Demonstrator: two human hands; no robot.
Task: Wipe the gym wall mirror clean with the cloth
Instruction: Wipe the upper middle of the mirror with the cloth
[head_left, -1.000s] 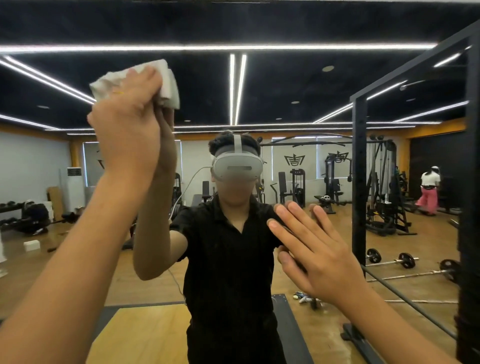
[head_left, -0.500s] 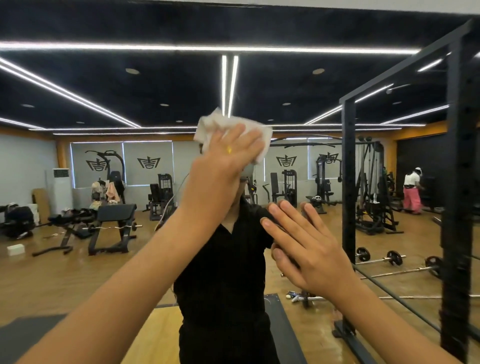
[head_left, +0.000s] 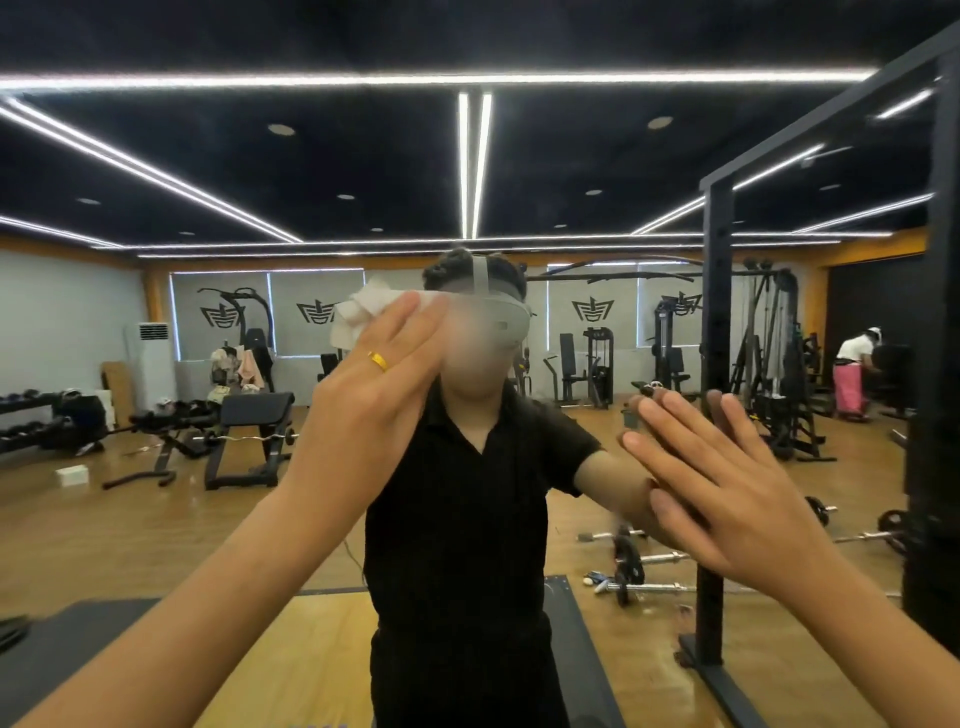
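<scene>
Far left in the mirror: a dark rack of weights, a tall white cooler, then a black bench on the wood floor. Next, the left hand, up high near the middle of the glass. Fingers straight and side by side, flat on the white cloth, pushing it onto the mirror. A gold ring on one finger. Cloth bunched up, peeking out above and left of the fingertips. Behind it, the mirrored person in a black shirt. Then the right hand, lower down, holding nothing, fingers spread wide, flat against the glass, meeting its own mirrored twin. Well apart from the left hand. Past it, a tall black frame, bars with round plates on the floor, and far off right a person in pink.
</scene>
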